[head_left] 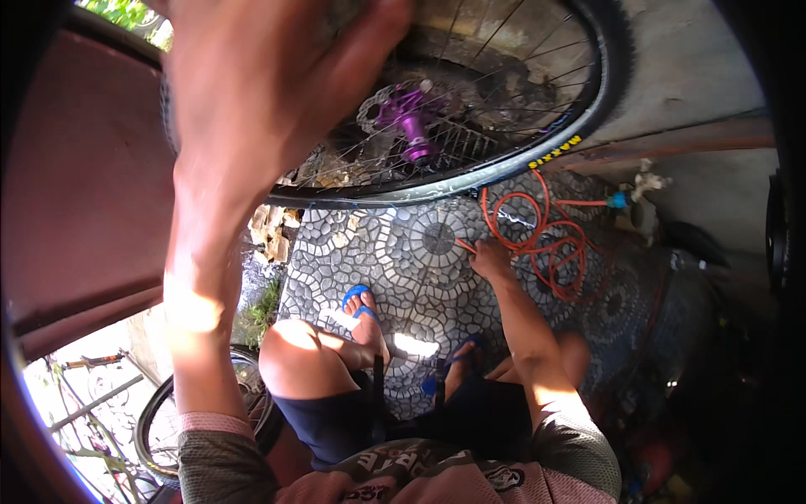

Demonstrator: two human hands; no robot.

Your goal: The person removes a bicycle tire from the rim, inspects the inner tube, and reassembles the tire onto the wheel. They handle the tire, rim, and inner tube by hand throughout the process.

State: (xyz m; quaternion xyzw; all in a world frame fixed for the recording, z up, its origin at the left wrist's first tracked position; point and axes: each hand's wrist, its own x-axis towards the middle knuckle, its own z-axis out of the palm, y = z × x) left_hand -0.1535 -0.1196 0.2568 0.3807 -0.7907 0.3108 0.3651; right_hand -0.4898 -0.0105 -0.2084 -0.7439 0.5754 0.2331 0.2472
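Note:
A bicycle wheel (478,178) with a black tyre, thin spokes, a purple hub (411,126) and a disc rotor fills the upper middle; its top is cut off. My left hand (260,84) is raised close in front of the wheel's left side, blurred. Its thumb points away to the right, while the other fingers run past the upper edge, so I cannot tell whether they touch the wheel. Below the tyre, my right hand (491,256) is closed around an orange hose (558,252), whose short end sticks out to the left. The rest lies in loose coils beside that hand.
Pebble mosaic paving (420,277) lies under my blue flip-flops (361,301). A tap (646,185) with a blue connector joins the hose at right. At left stand a dark red panel (84,185) and, lower down, another bicycle (151,428). Broken pale pieces (270,231) lie beneath my left forearm.

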